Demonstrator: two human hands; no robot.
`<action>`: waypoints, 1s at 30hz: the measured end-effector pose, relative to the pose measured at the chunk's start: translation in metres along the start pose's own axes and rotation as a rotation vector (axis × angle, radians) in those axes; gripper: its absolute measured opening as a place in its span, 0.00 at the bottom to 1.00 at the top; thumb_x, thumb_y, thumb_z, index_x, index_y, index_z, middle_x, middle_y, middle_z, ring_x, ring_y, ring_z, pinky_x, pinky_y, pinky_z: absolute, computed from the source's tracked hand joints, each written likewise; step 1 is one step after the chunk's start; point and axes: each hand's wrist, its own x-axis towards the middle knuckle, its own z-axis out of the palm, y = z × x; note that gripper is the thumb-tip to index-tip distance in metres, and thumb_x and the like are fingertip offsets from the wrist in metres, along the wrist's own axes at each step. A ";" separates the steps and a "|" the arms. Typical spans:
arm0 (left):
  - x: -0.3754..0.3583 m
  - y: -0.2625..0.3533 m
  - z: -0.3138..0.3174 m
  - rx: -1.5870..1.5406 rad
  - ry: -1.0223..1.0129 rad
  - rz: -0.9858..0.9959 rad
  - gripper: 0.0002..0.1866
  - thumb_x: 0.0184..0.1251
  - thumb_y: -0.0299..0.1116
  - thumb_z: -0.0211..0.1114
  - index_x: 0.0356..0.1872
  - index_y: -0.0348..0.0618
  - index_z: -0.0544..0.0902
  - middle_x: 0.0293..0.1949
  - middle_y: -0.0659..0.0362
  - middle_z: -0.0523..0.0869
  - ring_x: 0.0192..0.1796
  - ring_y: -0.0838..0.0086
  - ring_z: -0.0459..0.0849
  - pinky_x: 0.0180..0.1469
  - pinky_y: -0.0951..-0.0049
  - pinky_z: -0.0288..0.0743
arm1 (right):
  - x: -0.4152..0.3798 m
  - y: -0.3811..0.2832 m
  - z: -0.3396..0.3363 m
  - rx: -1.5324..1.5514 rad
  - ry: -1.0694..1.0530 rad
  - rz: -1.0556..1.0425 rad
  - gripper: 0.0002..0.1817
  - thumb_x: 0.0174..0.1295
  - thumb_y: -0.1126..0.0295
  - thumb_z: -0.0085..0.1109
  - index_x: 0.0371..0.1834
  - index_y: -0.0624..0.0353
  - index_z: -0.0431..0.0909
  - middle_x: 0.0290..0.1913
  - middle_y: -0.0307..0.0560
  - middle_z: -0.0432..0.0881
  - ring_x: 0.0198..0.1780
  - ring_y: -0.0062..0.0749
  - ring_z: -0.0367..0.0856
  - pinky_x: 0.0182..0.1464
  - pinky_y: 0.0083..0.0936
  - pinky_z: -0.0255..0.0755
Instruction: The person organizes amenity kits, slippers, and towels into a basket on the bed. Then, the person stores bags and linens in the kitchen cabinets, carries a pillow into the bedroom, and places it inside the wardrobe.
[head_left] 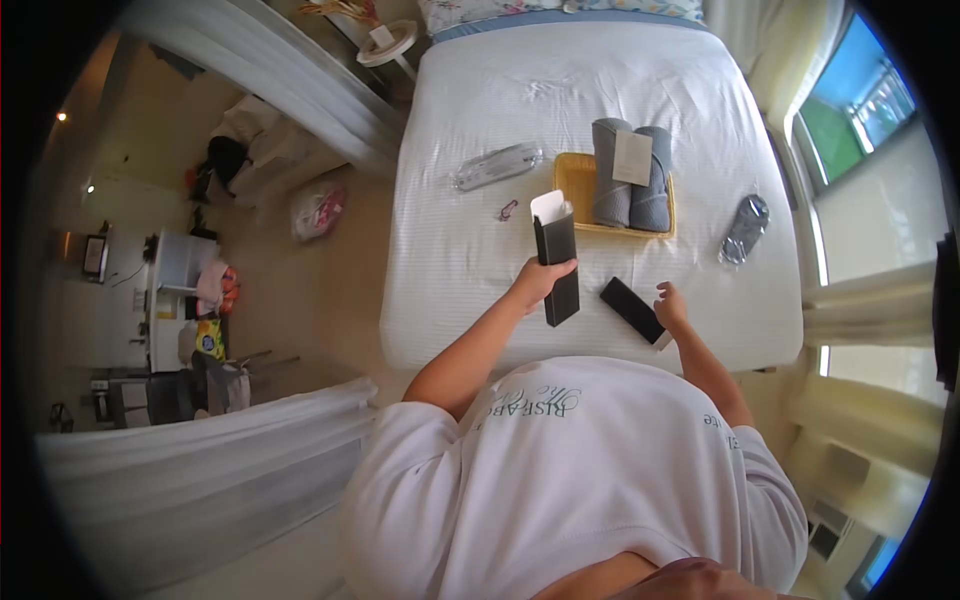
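My left hand [541,283] is wrapped round a slim black box [558,262], held upright over the front of the bed. Its top end is open, with a white inner flap [548,205] standing up and something pale at the opening. My right hand [672,303] hovers beside a second black oblong [632,309] lying slantwise on the sheet; its fingers are loosely bent and apart, with nothing visible in them. Behind both hands, a yellow basket [573,180] holds two grey rolled textiles [612,195] with a pale card [632,157] on them.
On the white bed [480,280] lie a clear-wrapped long packet [498,166], a small pinkish-purple item [509,210] and a plastic-wrapped dark item [744,230]. A round side table [388,45] stands at the back left. White curtains [270,80] hang at the left.
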 end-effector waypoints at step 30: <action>0.005 0.031 0.088 -0.447 -0.112 -0.232 0.22 0.64 0.29 0.62 0.59 0.38 0.72 0.49 0.53 0.82 0.53 0.65 0.81 0.57 0.65 0.74 | 0.054 -0.164 -0.119 1.203 -0.660 0.057 0.32 0.63 0.61 0.60 0.69 0.47 0.59 0.54 0.52 0.74 0.52 0.36 0.75 0.54 0.36 0.69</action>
